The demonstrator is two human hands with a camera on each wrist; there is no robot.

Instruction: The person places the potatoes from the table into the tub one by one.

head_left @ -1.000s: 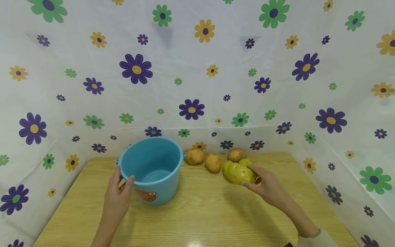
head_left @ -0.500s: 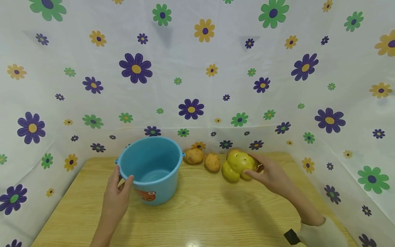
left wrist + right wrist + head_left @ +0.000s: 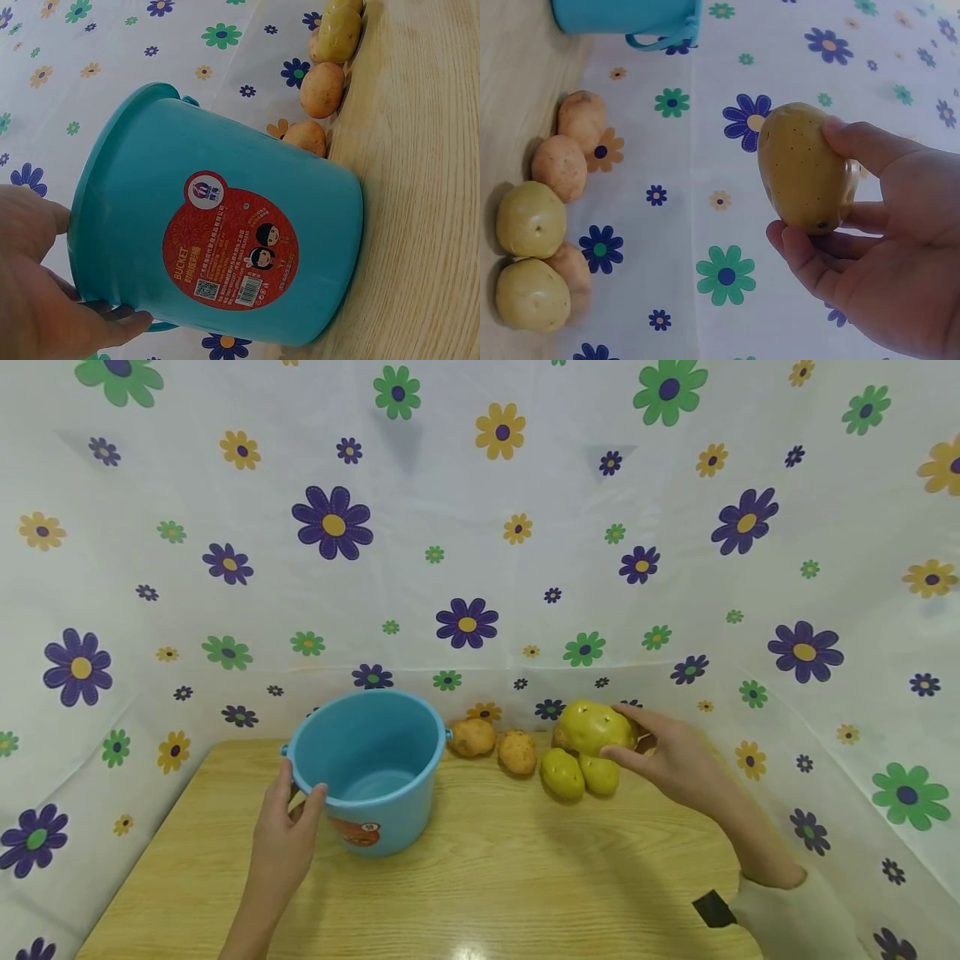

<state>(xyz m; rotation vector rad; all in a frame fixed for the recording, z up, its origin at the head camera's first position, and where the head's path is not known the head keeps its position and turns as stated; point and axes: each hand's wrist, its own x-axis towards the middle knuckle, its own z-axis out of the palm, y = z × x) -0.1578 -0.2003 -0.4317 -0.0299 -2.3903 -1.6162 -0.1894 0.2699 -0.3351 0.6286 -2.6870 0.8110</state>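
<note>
In the head view a blue bucket stands upright on the table at left of centre. My left hand holds its rim at the near left side; the left wrist view shows the thumb and fingers spread along that rim. My right hand pinches a yellow-green potato between thumb and fingers, raised above the table. Below it two other yellow-green potatoes, a left one and a right one, lie side by side. A brown potato lies behind them, mostly hidden in the head view.
Two brown potatoes, a left one and a right one, lie between the bucket and the yellow-green ones, near the table's back edge. A white flowered cloth rises behind and at both sides of the wooden table.
My right hand has lifted the yellow-green potato up from the other two, which now show fully beneath it. My left hand and the bucket have stayed in place.
</note>
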